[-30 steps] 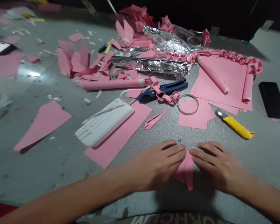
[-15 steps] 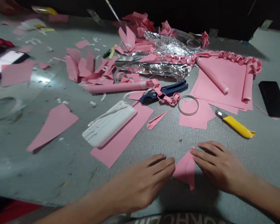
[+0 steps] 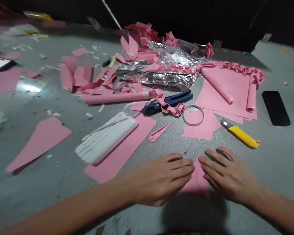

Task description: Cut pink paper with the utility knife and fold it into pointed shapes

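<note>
A small folded piece of pink paper (image 3: 198,178) lies on the grey table near its front edge, between my two hands. My left hand (image 3: 161,178) rests over the paper's left side, its fingers flat and close together, covering part of it. On the right, my right hand (image 3: 226,173) has its fingers spread, with the fingertips touching the paper's upper right edge. A narrow folded pink piece (image 3: 159,132) sits just beyond my left hand. The yellow cutter (image 3: 245,135) lies above my right hand.
A white power bank (image 3: 107,137) rests on pink paper at the left. Farther back are blue pliers (image 3: 168,101), a ring (image 3: 193,115), rolled paper (image 3: 116,96), crumpled foil (image 3: 171,55) and stacked pink sheets (image 3: 225,88). A black phone (image 3: 276,107) lies at the right.
My left hand has moved right and farther onto the folded pink paper, hiding more of it. My right hand stays by its right edge. The view has shifted slightly to the right.
</note>
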The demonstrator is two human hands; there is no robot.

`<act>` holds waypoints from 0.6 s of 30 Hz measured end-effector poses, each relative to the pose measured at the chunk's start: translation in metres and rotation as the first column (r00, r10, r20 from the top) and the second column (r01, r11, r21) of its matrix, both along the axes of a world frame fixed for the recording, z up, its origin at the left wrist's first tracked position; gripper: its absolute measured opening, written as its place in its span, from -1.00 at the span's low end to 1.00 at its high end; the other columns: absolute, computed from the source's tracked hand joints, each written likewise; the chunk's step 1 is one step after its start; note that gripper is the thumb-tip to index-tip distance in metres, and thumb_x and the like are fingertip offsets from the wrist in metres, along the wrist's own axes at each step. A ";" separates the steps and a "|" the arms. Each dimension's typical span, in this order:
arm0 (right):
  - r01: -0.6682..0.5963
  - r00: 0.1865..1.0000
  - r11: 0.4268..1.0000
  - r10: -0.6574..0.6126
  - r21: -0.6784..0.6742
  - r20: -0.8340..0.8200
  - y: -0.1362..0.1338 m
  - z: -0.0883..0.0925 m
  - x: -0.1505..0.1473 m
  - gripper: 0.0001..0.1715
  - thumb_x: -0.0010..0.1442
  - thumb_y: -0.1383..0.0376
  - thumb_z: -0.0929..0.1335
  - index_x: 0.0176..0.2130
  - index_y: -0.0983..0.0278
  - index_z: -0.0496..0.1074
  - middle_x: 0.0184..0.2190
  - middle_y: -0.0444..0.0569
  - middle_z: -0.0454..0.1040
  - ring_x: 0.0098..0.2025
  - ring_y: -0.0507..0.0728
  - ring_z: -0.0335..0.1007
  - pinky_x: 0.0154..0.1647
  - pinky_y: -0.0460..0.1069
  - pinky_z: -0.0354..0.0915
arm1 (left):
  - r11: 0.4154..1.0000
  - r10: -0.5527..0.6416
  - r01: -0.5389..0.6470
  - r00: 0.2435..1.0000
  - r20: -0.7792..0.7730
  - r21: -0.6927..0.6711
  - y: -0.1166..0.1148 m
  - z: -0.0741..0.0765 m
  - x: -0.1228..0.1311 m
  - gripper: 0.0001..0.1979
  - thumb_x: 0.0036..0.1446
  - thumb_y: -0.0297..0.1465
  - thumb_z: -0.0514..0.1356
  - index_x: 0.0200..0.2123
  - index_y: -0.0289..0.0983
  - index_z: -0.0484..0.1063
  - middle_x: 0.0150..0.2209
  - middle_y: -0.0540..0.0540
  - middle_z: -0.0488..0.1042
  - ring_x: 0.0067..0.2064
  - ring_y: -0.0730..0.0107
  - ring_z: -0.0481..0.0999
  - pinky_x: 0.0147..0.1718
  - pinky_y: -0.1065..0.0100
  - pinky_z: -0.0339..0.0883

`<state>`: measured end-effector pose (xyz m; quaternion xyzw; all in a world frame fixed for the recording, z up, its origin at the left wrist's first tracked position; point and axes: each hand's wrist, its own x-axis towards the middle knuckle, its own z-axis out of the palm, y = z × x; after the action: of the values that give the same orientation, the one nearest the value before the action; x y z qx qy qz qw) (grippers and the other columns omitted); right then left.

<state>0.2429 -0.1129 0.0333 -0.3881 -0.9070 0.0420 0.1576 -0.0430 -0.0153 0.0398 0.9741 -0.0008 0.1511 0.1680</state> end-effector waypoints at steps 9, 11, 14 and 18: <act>0.082 0.997 0.996 -0.082 -0.032 -0.011 0.011 0.008 -0.002 -0.71 0.57 0.37 0.31 0.16 0.37 0.55 0.28 0.14 0.62 0.33 0.29 0.48 0.35 0.28 0.39 | 0.977 0.214 -0.215 0.972 0.095 0.000 -0.013 -0.023 0.014 -0.81 0.53 -0.48 0.18 0.07 -0.33 0.58 0.12 -0.18 0.69 0.20 0.23 0.63 0.26 0.20 0.43; 0.074 0.997 0.997 -0.075 -0.029 -0.022 0.011 0.007 -0.002 -0.70 0.57 0.39 0.31 0.17 0.38 0.54 0.27 0.13 0.62 0.32 0.28 0.49 0.33 0.26 0.40 | 0.978 0.205 -0.208 0.973 0.107 0.016 -0.014 -0.027 0.013 -0.80 0.54 -0.45 0.17 0.06 -0.32 0.59 0.14 -0.17 0.70 0.22 0.25 0.63 0.30 0.20 0.41; 0.063 0.998 0.998 -0.063 -0.029 -0.029 0.010 0.005 0.000 -0.68 0.56 0.43 0.29 0.18 0.36 0.54 0.28 0.10 0.62 0.33 0.28 0.47 0.34 0.26 0.39 | 0.981 0.174 -0.181 0.980 0.098 0.067 -0.013 -0.028 0.013 -0.76 0.56 -0.45 0.12 0.07 -0.32 0.60 0.15 -0.15 0.70 0.20 0.28 0.65 0.33 0.23 0.38; 0.025 0.999 0.999 -0.026 -0.035 -0.029 0.009 0.004 0.002 -0.63 0.54 0.47 0.25 0.17 0.36 0.55 0.27 0.13 0.62 0.32 0.28 0.47 0.36 0.23 0.38 | 0.981 0.158 -0.164 0.985 0.066 0.103 -0.012 -0.024 0.014 -0.73 0.54 -0.48 0.12 0.14 -0.34 0.58 0.15 -0.15 0.71 0.21 0.30 0.65 0.34 0.27 0.37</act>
<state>0.2451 -0.1043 0.0377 -0.4017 -0.8988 0.0614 0.1645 -0.0293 -0.0273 0.0158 0.9739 0.0652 0.1918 0.1023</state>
